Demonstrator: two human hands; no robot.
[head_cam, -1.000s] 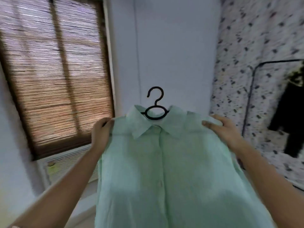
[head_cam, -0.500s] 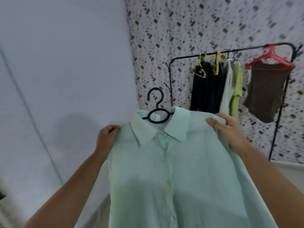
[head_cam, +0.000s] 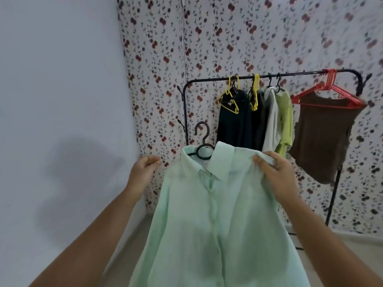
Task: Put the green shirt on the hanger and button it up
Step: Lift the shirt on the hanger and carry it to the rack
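Note:
The pale green shirt [head_cam: 217, 214] hangs on a black hanger [head_cam: 202, 139], whose hook and ring stick up out of the collar. The front placket looks closed down the middle, though the buttons are too blurred to make out. My right hand [head_cam: 275, 172] grips the shirt's right shoulder, with fabric bunched over the fingers. My left hand [head_cam: 144, 170] is just left of the other shoulder; its fingers are curled together and a strip of floral cloth shows between it and the shirt. The shirt is held up in the air in front of me.
A black clothes rack [head_cam: 269, 76] stands behind the shirt against a floral curtain [head_cam: 228, 38]. It carries dark garments on yellow hangers [head_cam: 230, 100], a white and a lime top [head_cam: 285, 119], and a brown top on a red hanger [head_cam: 329, 96]. A plain wall [head_cam: 62, 100] is to the left.
The view swung right from the window to the clothes rack, which now looks closer. My left hand has come off the shirt's shoulder; my right hand keeps its grip.

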